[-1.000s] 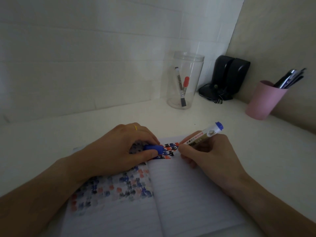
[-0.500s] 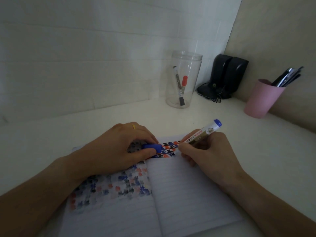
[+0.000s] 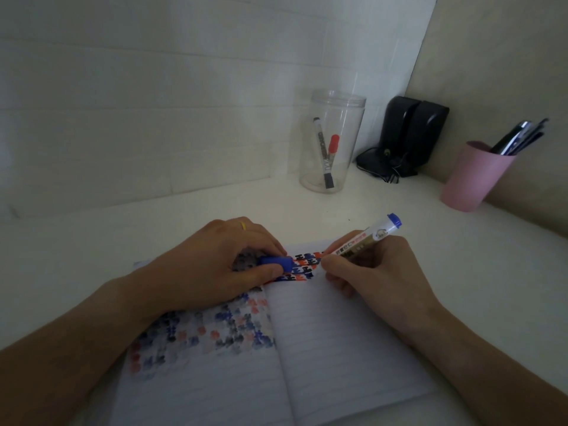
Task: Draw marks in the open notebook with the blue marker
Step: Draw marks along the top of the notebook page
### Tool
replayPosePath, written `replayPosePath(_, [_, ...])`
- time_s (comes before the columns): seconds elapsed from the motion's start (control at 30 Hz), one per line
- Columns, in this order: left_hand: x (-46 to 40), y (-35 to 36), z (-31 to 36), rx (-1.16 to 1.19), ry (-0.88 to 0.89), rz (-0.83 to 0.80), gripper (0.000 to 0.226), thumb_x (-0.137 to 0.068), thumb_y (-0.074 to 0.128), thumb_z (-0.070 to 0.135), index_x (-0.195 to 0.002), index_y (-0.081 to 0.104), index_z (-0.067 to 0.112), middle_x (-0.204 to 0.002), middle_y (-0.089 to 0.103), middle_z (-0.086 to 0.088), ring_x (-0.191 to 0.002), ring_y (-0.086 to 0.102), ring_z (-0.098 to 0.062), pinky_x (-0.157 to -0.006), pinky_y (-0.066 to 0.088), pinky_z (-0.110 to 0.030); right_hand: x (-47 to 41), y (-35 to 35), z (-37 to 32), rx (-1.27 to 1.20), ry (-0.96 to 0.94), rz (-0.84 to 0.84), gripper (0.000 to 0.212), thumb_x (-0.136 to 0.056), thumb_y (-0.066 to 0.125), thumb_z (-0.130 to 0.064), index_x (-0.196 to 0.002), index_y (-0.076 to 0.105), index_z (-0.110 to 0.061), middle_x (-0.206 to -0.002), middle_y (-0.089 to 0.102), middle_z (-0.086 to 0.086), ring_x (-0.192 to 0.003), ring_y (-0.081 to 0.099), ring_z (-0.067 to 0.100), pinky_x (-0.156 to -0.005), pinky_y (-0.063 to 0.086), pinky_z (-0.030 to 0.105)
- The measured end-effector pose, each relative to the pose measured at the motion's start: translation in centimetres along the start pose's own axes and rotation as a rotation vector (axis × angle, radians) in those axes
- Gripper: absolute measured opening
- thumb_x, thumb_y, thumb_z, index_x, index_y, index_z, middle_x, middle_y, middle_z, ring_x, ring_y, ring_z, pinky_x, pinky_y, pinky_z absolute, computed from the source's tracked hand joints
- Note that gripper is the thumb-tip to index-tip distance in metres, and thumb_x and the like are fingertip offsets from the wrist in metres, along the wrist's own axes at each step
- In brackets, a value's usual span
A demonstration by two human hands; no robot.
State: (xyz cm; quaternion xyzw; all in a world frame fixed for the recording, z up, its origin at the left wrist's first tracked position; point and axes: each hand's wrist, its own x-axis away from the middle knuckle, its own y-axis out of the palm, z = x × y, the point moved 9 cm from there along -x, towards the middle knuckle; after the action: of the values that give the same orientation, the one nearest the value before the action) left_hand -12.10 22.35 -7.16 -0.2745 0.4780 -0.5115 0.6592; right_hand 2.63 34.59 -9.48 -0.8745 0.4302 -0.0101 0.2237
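Note:
An open lined notebook point(image 3: 332, 348) lies on the white desk in front of me. Its left page is covered with faded blue, red and black marks, and rows of the same marks run across the top of the right page. My right hand point(image 3: 378, 272) grips the blue marker point(image 3: 365, 241), tilted up to the right, with its tip hidden behind my fingers at the end of those rows. My left hand point(image 3: 215, 269) rests on the left page and pinches the marker's blue cap point(image 3: 278, 262).
A clear plastic jar point(image 3: 332, 146) with a black and a red marker stands at the back. To its right sit two black speakers point(image 3: 408, 133) with cables and a pink cup point(image 3: 470, 176) of pens. Walls close in behind and on the right.
Only the head camera has shifted slightly. Both hands keep their grips and their places on the notebook, the marker tip still at the top rows of the right page.

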Motion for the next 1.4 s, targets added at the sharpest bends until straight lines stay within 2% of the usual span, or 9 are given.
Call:
replayPosePath(0.2, [-0.1,0.1,-0.1,-0.002,-0.001,-0.007,0.022,-0.092,0.065,0.039,-0.111,0.073,0.032,-0.111,0.07,0.02,-0.104,0.062,-0.002,-0.088,0.053,-0.029,0.1,0.5,0.1,0.063,0.001,-0.047,0.023,-0.075,0.077,-0.031,-0.092,0.079,-0.016,-0.075,0.078,-0.001,-0.065,0.074,0.009,-0.063,0.059,0.022])
replayPosePath(0.4, [0.0,0.1,0.0,-0.004,0.001,-0.009,0.023,-0.092,0.065,0.04,-0.112,0.073,0.031,-0.111,0.07,0.021,-0.104,0.062,0.0,-0.088,0.053,-0.029,-0.1,-0.1,0.2,0.083,0.024,0.018,0.031,-0.064,0.07,-0.038,-0.084,0.076,-0.016,-0.074,0.076,0.0,-0.065,0.073,0.009,-0.062,0.059,0.023])
replayPosePath(0.57, [0.0,0.2,0.1,-0.012,0.004,-0.014,0.023,-0.093,0.064,0.04,-0.113,0.072,0.031,-0.111,0.07,0.02,-0.103,0.062,-0.001,-0.088,0.053,-0.028,-0.3,-0.5,0.2,-0.059,0.03,0.052,0.008,-0.081,0.074,-0.021,-0.078,0.077,-0.014,-0.061,0.074,-0.002,-0.051,0.065,0.003,-0.053,0.05,0.019])
replayPosePath(0.73, [-0.1,0.2,0.0,-0.019,-0.009,-0.009,0.023,-0.093,0.064,0.04,-0.113,0.072,0.031,-0.111,0.07,0.02,-0.103,0.062,0.0,-0.088,0.052,-0.026,-0.5,-0.9,1.0,-0.234,0.06,0.043,0.007,-0.087,0.073,-0.011,-0.092,0.077,-0.01,-0.053,0.07,-0.014,-0.048,0.064,-0.005,-0.046,0.045,0.007])
replayPosePath(0.93, [0.0,0.2,-0.3,0.032,-0.068,0.001,0.023,-0.094,0.062,0.042,-0.11,0.073,0.031,-0.105,0.071,0.019,-0.097,0.064,0.0,-0.084,0.052,-0.024,-0.5,-1.0,0.6,-0.422,0.065,0.055,0.018,-0.092,0.064,-0.014,-0.09,0.081,-0.009,-0.07,0.071,0.01,-0.066,0.063,0.018,-0.058,0.05,0.027])
replayPosePath(1.03, [0.1,-0.3,-1.2,0.118,-0.159,0.057,0.026,-0.094,0.055,0.047,-0.107,0.072,0.032,-0.101,0.073,0.018,-0.094,0.066,0.0,-0.08,0.052,-0.019,-0.6,-1.2,-0.1,-0.49,0.027,0.047,0.02,-0.095,0.059,-0.01,-0.091,0.078,-0.007,-0.072,0.073,0.013,-0.061,0.065,0.018,-0.05,0.051,0.024])
replayPosePath(1.13, [0.2,-1.3,-2.0,0.163,-0.216,0.168,0.02,-0.097,0.056,0.04,-0.108,0.07,0.033,-0.102,0.072,0.019,-0.097,0.066,0.002,-0.08,0.047,-0.01,-0.6,-1.2,-0.4,-0.51,0.0,0.029,0.011,-0.087,0.067,-0.015,-0.093,0.073,-0.007,-0.078,0.078,0.013,-0.064,0.072,0.018,-0.054,0.057,0.023])
replayPosePath(1.23, [0.2,-2.0,-1.9,0.084,-0.215,0.217,0.019,-0.096,0.059,0.034,-0.114,0.066,0.034,-0.107,0.066,0.026,-0.1,0.06,0.006,-0.081,0.041,-0.004,-0.6,-1.4,-0.7,-0.442,-0.048,0.03,0.025,-0.076,0.071,-0.025,-0.093,0.074,-0.008,-0.074,0.077,0.009,-0.063,0.07,0.015,-0.057,0.058,0.024])
replayPosePath(1.4, [0.2,-2.1,-1.9,0.037,-0.211,0.212,0.021,-0.094,0.061,0.034,-0.114,0.065,0.038,-0.106,0.063,0.027,-0.103,0.056,0.006,-0.082,0.039,-0.004,-0.7,-1.5,-0.8,-0.55,-0.059,0.03,0.03,-0.072,0.072,-0.021,-0.097,0.077,-0.005,-0.076,0.078,0.011,-0.067,0.073,0.017,-0.064,0.061,0.026])
